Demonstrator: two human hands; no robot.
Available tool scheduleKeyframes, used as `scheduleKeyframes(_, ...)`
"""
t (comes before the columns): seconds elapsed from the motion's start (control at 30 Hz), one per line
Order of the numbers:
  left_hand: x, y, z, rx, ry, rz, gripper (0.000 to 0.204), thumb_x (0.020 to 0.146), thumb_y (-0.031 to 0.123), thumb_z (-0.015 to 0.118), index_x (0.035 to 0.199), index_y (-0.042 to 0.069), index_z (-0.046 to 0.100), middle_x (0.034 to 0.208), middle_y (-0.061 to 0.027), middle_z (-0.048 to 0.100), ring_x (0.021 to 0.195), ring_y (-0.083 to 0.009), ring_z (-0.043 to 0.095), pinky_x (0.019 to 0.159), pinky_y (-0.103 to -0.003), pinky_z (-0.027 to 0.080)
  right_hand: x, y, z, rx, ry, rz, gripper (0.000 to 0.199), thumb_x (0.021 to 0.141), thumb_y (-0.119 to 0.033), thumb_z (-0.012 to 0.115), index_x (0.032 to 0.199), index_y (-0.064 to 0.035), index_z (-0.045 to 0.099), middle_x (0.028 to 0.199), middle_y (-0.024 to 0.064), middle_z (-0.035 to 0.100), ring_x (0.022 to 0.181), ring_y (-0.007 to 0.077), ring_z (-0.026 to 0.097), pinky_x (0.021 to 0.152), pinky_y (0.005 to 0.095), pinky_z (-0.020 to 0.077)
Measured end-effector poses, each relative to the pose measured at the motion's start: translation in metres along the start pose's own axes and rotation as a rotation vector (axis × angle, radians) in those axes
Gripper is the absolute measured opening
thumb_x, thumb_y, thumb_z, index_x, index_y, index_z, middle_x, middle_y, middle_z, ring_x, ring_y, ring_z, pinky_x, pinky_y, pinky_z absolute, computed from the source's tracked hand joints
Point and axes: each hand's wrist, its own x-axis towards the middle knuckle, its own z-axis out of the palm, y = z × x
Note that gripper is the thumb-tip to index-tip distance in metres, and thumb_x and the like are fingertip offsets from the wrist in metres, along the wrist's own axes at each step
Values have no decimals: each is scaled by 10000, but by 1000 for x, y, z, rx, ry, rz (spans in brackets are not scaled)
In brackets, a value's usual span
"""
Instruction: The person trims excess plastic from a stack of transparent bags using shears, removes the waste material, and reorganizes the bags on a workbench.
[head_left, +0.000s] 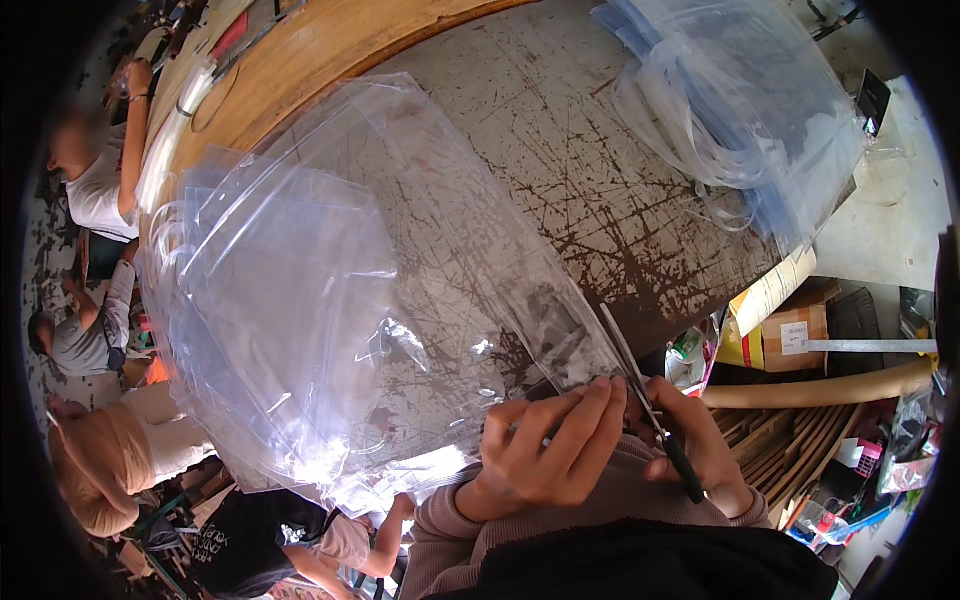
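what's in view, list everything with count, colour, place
scratched flat worktable: one, grey, centre
wooden board: one, brown, top left
bundled strips: one bundle, white, far left
layered plastic pile: one, bluish clear, left
long plastic sheet: one, clear, centre
looped-band plastic pile: one, bluish, upper right
cardboard box: one, brown, right
flat metal bar: one, silver, right
long rounded roll: one, tan, right
wooden slats: several, brown, lower right
mixed clutter: uncountable, multicoloured, lower right
other people: four, mixed clothing colours, left
black-handled metal scissors: one, black and silver, lower centre
ribbed top: one, brownish, bottom
left grip: one, bare, at the sheet's end
right grip: one, bare, on the scissors
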Motion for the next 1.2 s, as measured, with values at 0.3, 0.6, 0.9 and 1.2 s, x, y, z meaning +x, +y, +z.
scheduleKeyframes(0.3,2,0,-1,-19,-18,-13,330,571,140,667,894,92,714,901,40,613,732,-74,539,628,-242,330,-1,2,-1,-1,14,7,612,614,-374,810,999,-19,493,839,45,495,721,124,480,655,257,386)
scheduleKeyframes(0.6,1,0,1,-43,11,-11,311,577,128,686,883,83,714,891,37,616,697,-82,533,591,-230,354,-1,2,-1,63,-29,11,599,633,-379,802,998,-17,494,850,43,494,760,120,487,698,251,387)
scheduleKeyframes(0.9,2,-2,2,-102,29,-11,306,569,77,706,875,64,714,864,12,619,676,-106,528,524,-223,386,-3,-1,7,151,38,-5,626,626,-420,800,990,-17,488,878,43,485,800,121,482,732,258,389)
scheduleKeyframes(1.2,1,-4,2,-89,23,-12,312,569,57,687,879,71,715,876,11,613,645,-111,495,506,-215,385,2,-3,8,217,4,59,686,605,-520,786,973,-22,491,863,21,453,787,104,455,699,240,381)
